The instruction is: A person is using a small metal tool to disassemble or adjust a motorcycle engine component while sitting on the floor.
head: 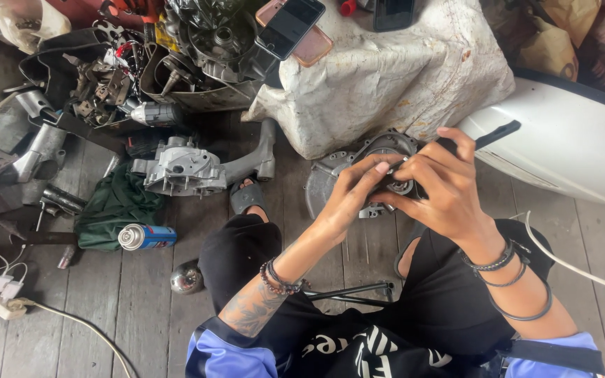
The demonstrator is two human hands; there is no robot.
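A small dark metal part [402,186] sits between both hands, held up in front of the person above their lap. It looks round, with a pale ring-like bearing face turned toward the camera; most of its body is hidden by fingers. The left hand [348,196] pinches its left edge with fingertips, and the right hand [442,189] wraps over its right side and top. It hangs just in front of a grey round engine cover [386,145] that lies on the plank floor.
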